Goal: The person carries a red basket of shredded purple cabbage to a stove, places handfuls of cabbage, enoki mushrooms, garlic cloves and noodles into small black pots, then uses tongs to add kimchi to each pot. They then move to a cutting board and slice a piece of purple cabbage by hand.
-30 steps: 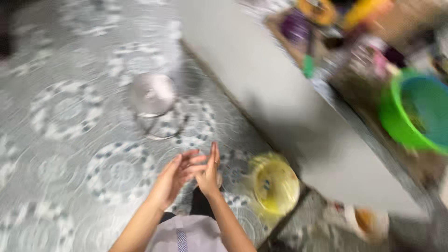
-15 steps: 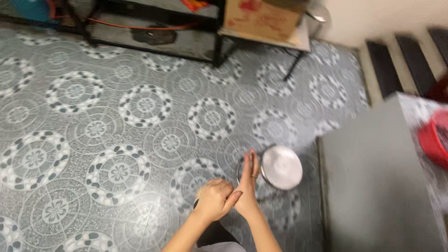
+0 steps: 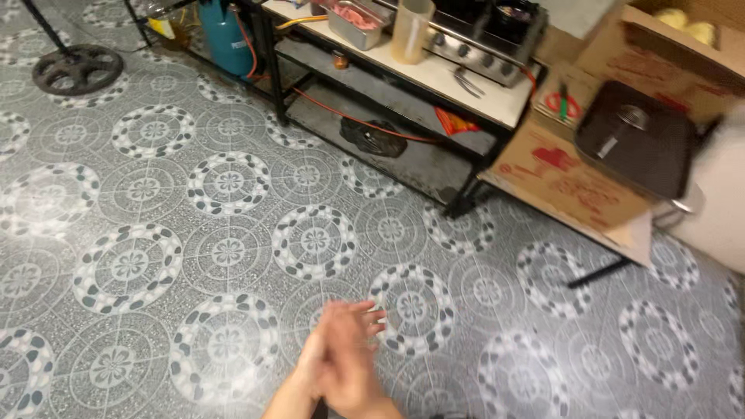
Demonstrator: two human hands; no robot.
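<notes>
- Two bare hands low in the view: left hand (image 3: 318, 355) and right hand (image 3: 355, 371) are pressed flat, palm to palm. The fingers are stretched out towards the upper right and blurred.
- Grip: neither hand is closed on anything. Both lie flat with nothing between the palms that I can make out.
- Nearest thing is the tiled floor (image 3: 225, 256) right beneath them, grey with ringed pebble patterns. The hands hang above it, not touching.
- Floor, by my reckoning: hard and rigid with a slight sheen, so it may be slick underfoot. It offers nothing to take hold of.
- Well apart, at the top: a black metal rack (image 3: 388, 93) carrying a gas stove (image 3: 481, 35), a pale plastic jug (image 3: 410, 31) and a steel tray (image 3: 353, 22) with something pink in it.
- A blue gas cylinder (image 3: 225, 35) stands at the rack's left end, with an orange hose running along the lower shelf.
- To the right, a cardboard box (image 3: 559, 178) sits on a thin-legged stand, and a flat black square thing (image 3: 638, 138), possibly a scale, lies on it. The box looks light but soft-walled and best lifted from below.
- Far top left is a round black stand base (image 3: 76, 68).
</notes>
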